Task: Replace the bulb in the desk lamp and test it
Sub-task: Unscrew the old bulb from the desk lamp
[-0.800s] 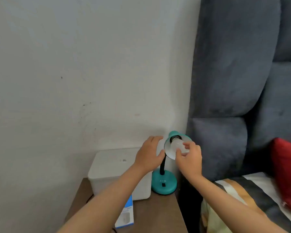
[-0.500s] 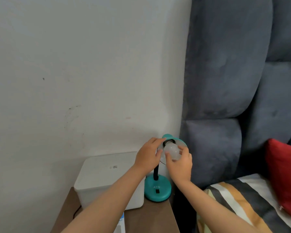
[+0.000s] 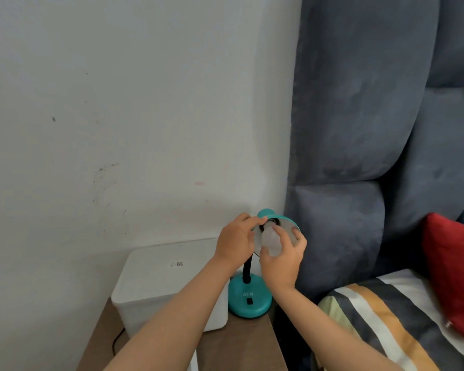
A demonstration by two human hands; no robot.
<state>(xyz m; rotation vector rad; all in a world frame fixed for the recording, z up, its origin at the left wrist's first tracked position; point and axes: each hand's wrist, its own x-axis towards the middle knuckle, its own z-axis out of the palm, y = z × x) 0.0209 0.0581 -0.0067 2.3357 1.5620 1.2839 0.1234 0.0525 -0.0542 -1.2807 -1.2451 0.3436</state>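
Note:
A small teal desk lamp stands on a wooden bedside table (image 3: 241, 341), its round base (image 3: 248, 298) at the table's back right and a black gooseneck rising from it. My left hand (image 3: 235, 243) grips the left rim of the teal shade (image 3: 288, 224), which faces me. A frosted white bulb (image 3: 271, 241) sits in the shade's black socket. My right hand (image 3: 283, 259) wraps its fingers and thumb around the bulb from below and right.
A white plastic box (image 3: 158, 279) stands left of the lamp, a black cable (image 3: 117, 340) beside it. A grey padded headboard (image 3: 359, 129) rises to the right. A striped bed cover (image 3: 386, 322) and red pillow (image 3: 453, 271) lie at lower right.
The camera view shifted slightly. My right hand has turned around the bulb, its fingers now reaching farther over it. My left hand stays on the shade.

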